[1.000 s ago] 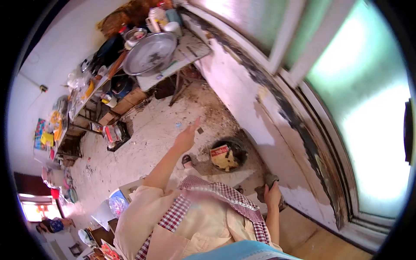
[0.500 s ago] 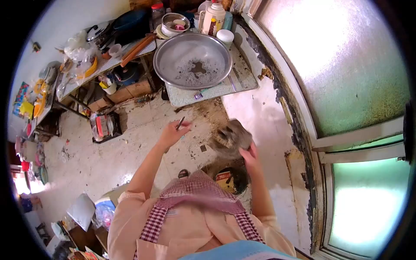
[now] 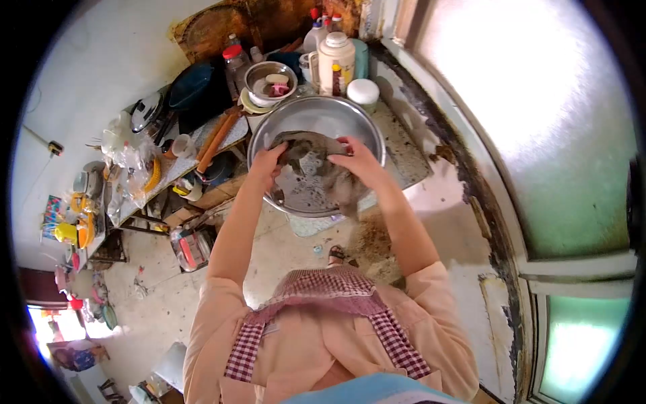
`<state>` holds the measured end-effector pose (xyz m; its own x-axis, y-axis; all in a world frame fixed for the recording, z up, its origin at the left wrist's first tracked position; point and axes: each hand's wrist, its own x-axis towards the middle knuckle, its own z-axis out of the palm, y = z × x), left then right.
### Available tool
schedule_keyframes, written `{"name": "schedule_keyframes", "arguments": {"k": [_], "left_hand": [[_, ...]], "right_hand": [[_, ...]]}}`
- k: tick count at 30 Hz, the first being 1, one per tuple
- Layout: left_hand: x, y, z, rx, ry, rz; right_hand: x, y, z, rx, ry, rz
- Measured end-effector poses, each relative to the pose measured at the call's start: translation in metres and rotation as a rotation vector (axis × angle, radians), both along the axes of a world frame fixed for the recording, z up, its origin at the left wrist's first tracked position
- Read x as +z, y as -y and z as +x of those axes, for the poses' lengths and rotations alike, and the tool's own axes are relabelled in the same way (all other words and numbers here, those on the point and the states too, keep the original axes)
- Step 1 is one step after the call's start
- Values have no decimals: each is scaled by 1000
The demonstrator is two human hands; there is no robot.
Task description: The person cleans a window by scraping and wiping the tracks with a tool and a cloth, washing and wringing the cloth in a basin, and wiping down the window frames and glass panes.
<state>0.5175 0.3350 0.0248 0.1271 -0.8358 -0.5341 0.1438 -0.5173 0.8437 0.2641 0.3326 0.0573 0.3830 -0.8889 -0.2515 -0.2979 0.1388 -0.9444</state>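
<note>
A limp, dirty grey rag (image 3: 316, 140) is stretched between my two hands over a wide metal basin (image 3: 378, 138). My left hand (image 3: 268, 165) grips its left edge, fingers closed. On the right side, my right hand (image 3: 360, 163) pinches the other edge, and a loose part of the rag hangs down over the basin's near right rim. Shallow water with dark specks shows in the basin through the gap in the middle of the rag. A small dark thing (image 3: 277, 196) shows below my left hand; I cannot make out what it is.
Behind the basin stand a thermos (image 3: 338, 57), a white lidded jar (image 3: 363, 93) and a small metal bowl (image 3: 270, 79). A cluttered bench (image 3: 168, 172) runs along the left. To the right is a frosted window (image 3: 518, 121). Dirt (image 3: 375, 236) lies on the floor before the basin.
I have come up to the basin. The rag, held only by my right hand before, has moved over it and is now in both hands. The slim dark tool no longer shows clearly in my left hand.
</note>
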Motion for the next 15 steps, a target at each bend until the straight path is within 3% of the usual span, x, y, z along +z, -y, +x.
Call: {"name": "schedule_keyframes", "arguments": {"k": [1, 3, 6, 7, 8, 9, 12, 14, 15], "left_hand": [[-17, 17, 16, -112, 97, 14], [-55, 44, 23, -234, 528, -70], [-107, 69, 21, -509, 1084, -104], [-110, 67, 9, -590, 1209, -103], [-110, 65, -1, -679, 1332, -110], [-110, 68, -5, -859, 1247, -98], [-160, 79, -7, -1239, 1364, -121], [-199, 93, 5, -1371, 1373, -184], [-193, 100, 10, -1419, 1298, -215]], "right_hand": [[-14, 17, -1, 16, -68, 22], [-65, 49, 3, 51, -215, 55], [-182, 63, 28, -2, -799, -200], [-144, 43, 45, -15, -890, -49], [-151, 36, 57, -2, -916, 56], [-157, 30, 67, 10, -939, 170], [-193, 24, 83, 165, -1034, 351], [-299, 39, 83, 316, -915, 419], [-264, 28, 81, 245, -1026, 225]]}}
